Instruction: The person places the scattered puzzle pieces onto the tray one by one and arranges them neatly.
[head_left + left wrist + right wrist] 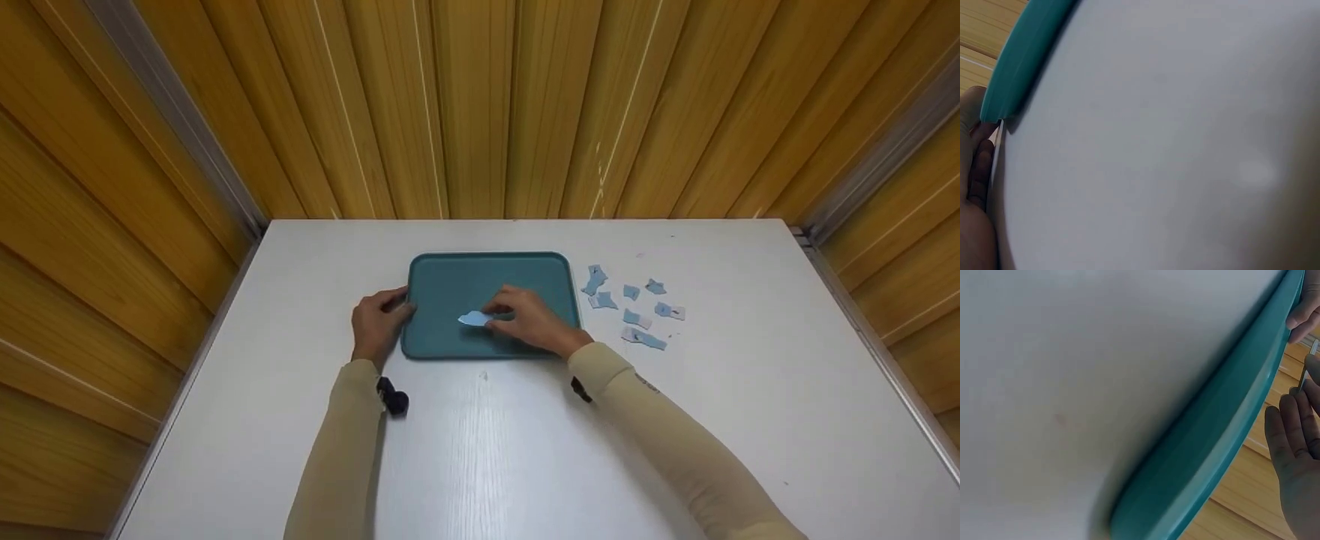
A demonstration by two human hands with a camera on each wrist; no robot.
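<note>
A teal tray [450, 281] lies on the white table. My left hand [377, 322] grips its left rim, thumb on the edge; in the right wrist view, the left thumb and a finger [1304, 318] show at the far end of the rim. Over the middle of the tray, my right hand [525, 319] pinches a light blue torn paper piece [473, 319] between thumb and fingers. That piece appears thin and edge-on in the right wrist view, above the rim. In the left wrist view, the left hand [977, 185] is partly cut off beside the tray corner [1022, 67].
Several torn blue and white paper pieces [637, 319] with small dark marks lie scattered right of the tray. The white table [480, 450] runs back to a wood-look panel wall [480, 112], with similar panels at both sides.
</note>
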